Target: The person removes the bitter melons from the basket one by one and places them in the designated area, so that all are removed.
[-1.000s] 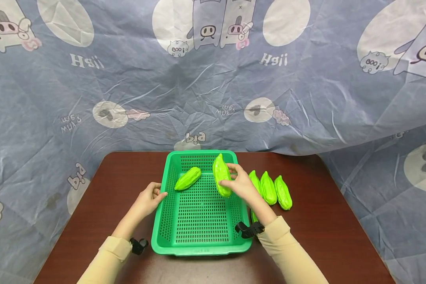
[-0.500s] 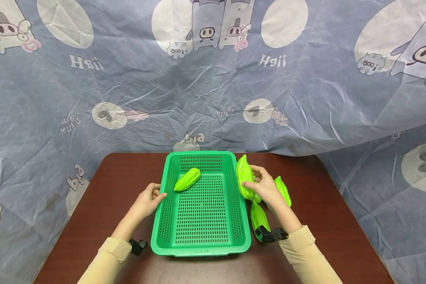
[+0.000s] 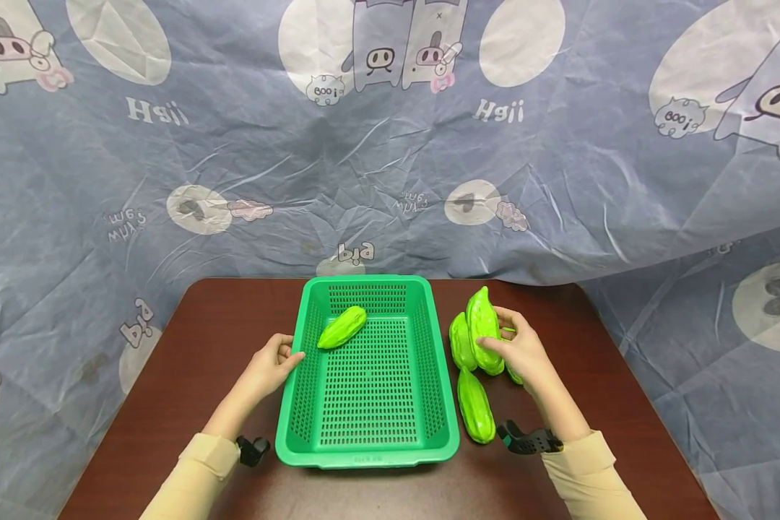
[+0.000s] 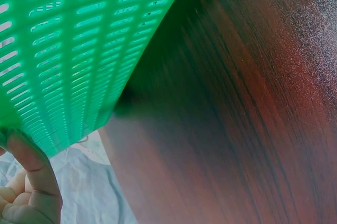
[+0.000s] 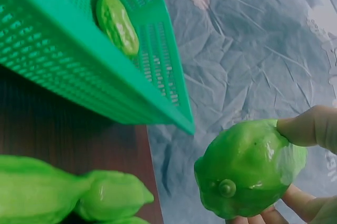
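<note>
A green plastic basket (image 3: 367, 459) with perforated walls stands mid-table, one bitter melon (image 3: 342, 327) lying in its back left part. At the left rim, my left hand (image 3: 271, 367) grips the basket, thumb over the edge and fingers outside. To the right of the basket, my right hand (image 3: 526, 355) holds another bitter melon (image 3: 483, 325) upright between thumb and fingers. Seen end-on in the right wrist view, that held melon (image 5: 239, 166) shows its round stem tip. Beside and beneath it are more bitter melons (image 3: 475, 406), partly covered by the hand and the held one.
The dark brown wooden table (image 3: 234, 310) extends around the basket on both sides. Behind it hangs a grey-blue cloth (image 3: 338, 166) printed with cartoon figures, also draped at both sides. A black strap (image 3: 531, 439) sits on the right wrist, another strap (image 3: 253, 451) on the left.
My right hand has carried its bitter melon from over the basket rightward, to above the others on the table. The left hand keeps its place on the rim.
</note>
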`<act>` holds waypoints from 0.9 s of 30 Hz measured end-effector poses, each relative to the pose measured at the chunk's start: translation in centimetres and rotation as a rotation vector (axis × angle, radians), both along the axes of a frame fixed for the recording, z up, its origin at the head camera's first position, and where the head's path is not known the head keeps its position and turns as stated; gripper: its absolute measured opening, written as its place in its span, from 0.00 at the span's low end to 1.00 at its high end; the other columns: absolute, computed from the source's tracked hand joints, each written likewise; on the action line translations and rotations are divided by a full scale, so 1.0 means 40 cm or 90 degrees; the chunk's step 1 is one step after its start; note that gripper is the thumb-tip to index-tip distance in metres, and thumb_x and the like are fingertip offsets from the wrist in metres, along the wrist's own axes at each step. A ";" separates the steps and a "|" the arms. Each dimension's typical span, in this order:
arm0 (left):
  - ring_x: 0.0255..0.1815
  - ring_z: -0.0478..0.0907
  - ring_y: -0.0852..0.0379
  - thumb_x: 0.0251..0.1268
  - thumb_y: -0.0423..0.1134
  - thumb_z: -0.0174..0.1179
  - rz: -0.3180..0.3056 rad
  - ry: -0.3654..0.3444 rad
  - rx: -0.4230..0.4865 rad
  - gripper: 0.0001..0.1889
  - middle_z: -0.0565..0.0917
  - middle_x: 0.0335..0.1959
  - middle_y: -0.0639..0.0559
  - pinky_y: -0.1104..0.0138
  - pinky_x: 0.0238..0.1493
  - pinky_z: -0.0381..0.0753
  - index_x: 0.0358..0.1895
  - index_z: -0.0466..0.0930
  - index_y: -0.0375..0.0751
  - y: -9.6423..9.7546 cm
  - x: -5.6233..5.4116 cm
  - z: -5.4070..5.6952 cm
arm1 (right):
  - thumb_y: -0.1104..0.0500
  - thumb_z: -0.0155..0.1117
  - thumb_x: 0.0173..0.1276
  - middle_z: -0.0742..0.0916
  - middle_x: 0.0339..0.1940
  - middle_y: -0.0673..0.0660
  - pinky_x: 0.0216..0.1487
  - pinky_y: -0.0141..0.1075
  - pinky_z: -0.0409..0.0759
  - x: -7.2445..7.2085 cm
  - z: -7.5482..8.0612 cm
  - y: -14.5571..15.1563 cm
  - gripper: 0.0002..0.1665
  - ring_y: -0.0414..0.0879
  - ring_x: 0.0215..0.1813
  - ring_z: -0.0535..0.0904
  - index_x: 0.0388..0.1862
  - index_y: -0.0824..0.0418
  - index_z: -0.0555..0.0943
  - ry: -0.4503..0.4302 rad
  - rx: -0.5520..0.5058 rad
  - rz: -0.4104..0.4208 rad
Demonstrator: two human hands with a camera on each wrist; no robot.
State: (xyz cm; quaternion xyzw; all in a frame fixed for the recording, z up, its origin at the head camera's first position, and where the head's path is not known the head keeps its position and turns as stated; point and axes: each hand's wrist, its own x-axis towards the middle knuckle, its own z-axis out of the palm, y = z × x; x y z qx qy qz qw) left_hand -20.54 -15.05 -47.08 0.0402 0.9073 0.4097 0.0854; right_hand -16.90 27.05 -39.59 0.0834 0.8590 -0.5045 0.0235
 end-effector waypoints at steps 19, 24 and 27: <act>0.44 0.78 0.50 0.75 0.41 0.56 -0.002 0.005 -0.006 0.24 0.76 0.44 0.42 0.59 0.43 0.79 0.65 0.65 0.29 -0.001 0.000 -0.003 | 0.57 0.66 0.67 0.66 0.70 0.70 0.50 0.38 0.78 0.065 -0.079 0.093 0.47 0.64 0.68 0.67 0.78 0.67 0.53 -0.062 0.027 -0.011; 0.44 0.78 0.49 0.75 0.40 0.56 -0.003 0.012 -0.007 0.24 0.76 0.43 0.42 0.58 0.43 0.80 0.65 0.65 0.29 0.000 0.000 -0.001 | 0.57 0.66 0.67 0.65 0.71 0.72 0.62 0.55 0.73 0.077 -0.112 0.106 0.48 0.68 0.70 0.64 0.78 0.67 0.52 -0.081 0.043 -0.007; 0.44 0.78 0.49 0.75 0.40 0.56 -0.003 0.009 -0.004 0.24 0.76 0.43 0.42 0.58 0.44 0.79 0.65 0.65 0.29 0.000 -0.001 0.000 | 0.57 0.66 0.67 0.65 0.71 0.73 0.62 0.58 0.72 0.086 -0.128 0.112 0.48 0.69 0.70 0.64 0.78 0.67 0.53 -0.089 0.049 -0.003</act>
